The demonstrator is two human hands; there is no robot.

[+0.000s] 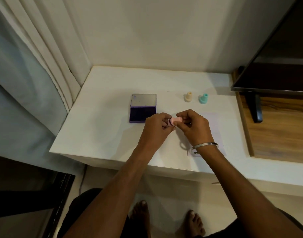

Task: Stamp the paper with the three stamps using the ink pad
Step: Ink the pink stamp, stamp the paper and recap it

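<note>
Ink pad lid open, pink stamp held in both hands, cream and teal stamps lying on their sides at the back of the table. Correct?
One error: in the head view the cream stamp and teal stamp stand upright, not on their sides. The rest holds: the ink pad is open, and the left hand and right hand hold the pink stamp.

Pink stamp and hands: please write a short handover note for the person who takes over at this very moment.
Left hand: pinches the base end of the pink stamp.
Right hand: grips the stamp's handle end; the stamp lies sideways in the air between both hands, above the table.
Ink pad: open, left of the hands, lid standing up.
Cream stamp and teal stamp: upright at the back, untouched.
Paper: under the right wrist, mostly hidden; I cannot tell whether any print is on it.
Left: ink and press the pink stamp, then the other two.
</note>
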